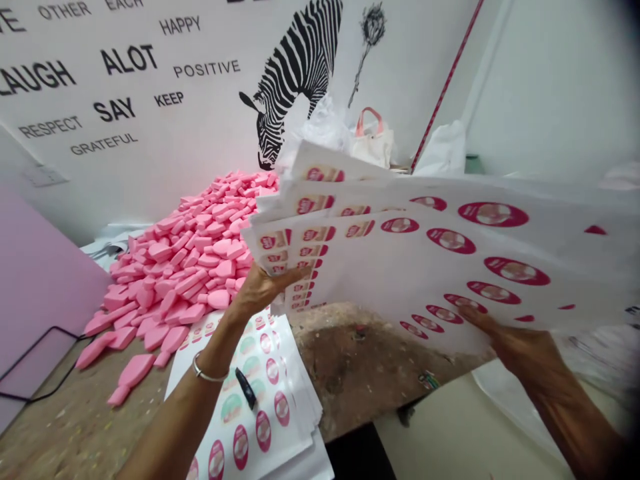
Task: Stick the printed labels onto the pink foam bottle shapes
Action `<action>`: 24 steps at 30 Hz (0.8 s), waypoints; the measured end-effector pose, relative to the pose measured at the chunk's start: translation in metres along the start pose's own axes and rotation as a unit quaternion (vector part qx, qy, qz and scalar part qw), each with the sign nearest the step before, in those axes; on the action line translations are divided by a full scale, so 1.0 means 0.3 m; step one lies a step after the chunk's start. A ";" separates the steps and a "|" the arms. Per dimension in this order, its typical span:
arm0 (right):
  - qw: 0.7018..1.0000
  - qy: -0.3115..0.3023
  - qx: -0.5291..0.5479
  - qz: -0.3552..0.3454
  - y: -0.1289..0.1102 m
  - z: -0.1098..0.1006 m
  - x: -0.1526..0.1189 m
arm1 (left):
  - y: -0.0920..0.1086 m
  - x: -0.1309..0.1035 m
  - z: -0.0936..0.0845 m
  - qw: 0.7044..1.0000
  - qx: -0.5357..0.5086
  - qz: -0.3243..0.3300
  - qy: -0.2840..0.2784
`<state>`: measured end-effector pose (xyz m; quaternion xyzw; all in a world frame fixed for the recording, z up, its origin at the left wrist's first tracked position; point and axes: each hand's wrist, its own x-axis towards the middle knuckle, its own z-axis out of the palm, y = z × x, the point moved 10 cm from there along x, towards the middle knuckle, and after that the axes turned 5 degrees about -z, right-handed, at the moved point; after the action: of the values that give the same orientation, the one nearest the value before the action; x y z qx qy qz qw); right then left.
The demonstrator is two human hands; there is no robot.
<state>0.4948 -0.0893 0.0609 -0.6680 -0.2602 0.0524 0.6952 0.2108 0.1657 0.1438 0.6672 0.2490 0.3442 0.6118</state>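
Several large white sheets printed with pink oval and small rectangular labels (pixel 370 260) are held up, fanned, between my two hands. My left hand (pixel 265 287), with a bracelet on its wrist, grips their left edge, thumb on top. At the lower right edge, my right hand (pixel 505 337) pinches the sheets, its other fingers hidden beneath. Below my left forearm lies another stack of printed sheets (pixel 295 407) on the brown table (pixel 350 373). A small black tool (pixel 245 389) rests on that stack.
A big heap of pink paddle-shaped pieces (pixel 200 253) covers the table's back left. A pink panel (pixel 40 293) and a black wire frame (pixel 35 399) stand at the left. Behind the sheets are a white bag with pink handles (pixel 373 143) and clear plastic (pixel 325 130).
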 end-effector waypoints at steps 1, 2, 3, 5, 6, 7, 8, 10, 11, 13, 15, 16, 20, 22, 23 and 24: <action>1.000 0.001 0.003 0.009 0.008 0.001 -0.003 | -0.014 0.003 -0.015 1.000 -0.002 -0.004 0.013; 1.000 -0.008 0.007 0.024 0.021 0.006 -0.006 | -0.041 0.003 -0.026 1.000 -0.005 -0.013 0.022; 0.999 -0.021 0.009 0.041 0.036 0.014 -0.011 | -0.076 -0.001 -0.032 0.999 -0.009 -0.025 0.029; 0.997 -0.050 0.016 0.063 0.058 0.029 -0.021 | -0.156 -0.016 -0.036 0.998 -0.021 -0.051 0.037; 0.996 -0.063 0.019 0.067 0.065 0.035 -0.025 | -0.190 -0.026 -0.036 0.997 -0.028 -0.060 0.041; 0.995 -0.074 0.022 0.069 0.072 0.039 -0.028 | -0.216 -0.036 -0.035 0.996 -0.036 -0.065 0.044; 0.994 -0.082 0.022 0.067 0.077 0.040 -0.030 | -0.234 -0.046 -0.035 0.996 -0.044 -0.067 0.047; 0.994 -0.087 0.012 0.062 0.089 0.035 -0.027 | -0.249 -0.061 -0.038 0.994 -0.059 -0.070 0.052; 0.994 -0.086 0.007 0.061 0.096 0.029 -0.024 | -0.250 -0.066 -0.038 0.994 -0.066 -0.075 0.050; 0.994 -0.083 0.011 0.067 0.110 0.018 -0.015 | -0.247 -0.073 -0.040 0.992 -0.078 -0.087 0.042; 0.992 -0.084 0.031 0.086 0.119 0.011 -0.008 | -0.240 -0.076 -0.043 0.991 -0.087 -0.096 0.031; 0.991 -0.080 0.040 0.097 0.120 0.005 -0.006 | -0.237 -0.076 -0.046 0.991 -0.093 -0.097 0.028; 0.991 -0.040 0.036 0.124 0.115 -0.031 -0.010 | -0.232 -0.068 -0.046 0.986 -0.139 -0.090 0.035; 0.991 -0.033 0.034 0.122 0.121 -0.032 -0.020 | -0.225 -0.062 -0.033 0.981 -0.167 -0.082 0.049; 0.993 -0.027 0.035 0.111 0.125 -0.032 -0.024 | -0.218 -0.059 -0.023 0.980 -0.177 -0.077 0.056; 0.995 -0.018 0.036 0.095 0.129 -0.034 -0.026 | -0.209 -0.056 -0.013 0.979 -0.182 -0.072 0.062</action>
<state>0.5031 -0.0978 0.0218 -0.6629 -0.2065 0.1395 0.7060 0.2027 0.1634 0.0792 0.5025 0.2672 0.3795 0.7294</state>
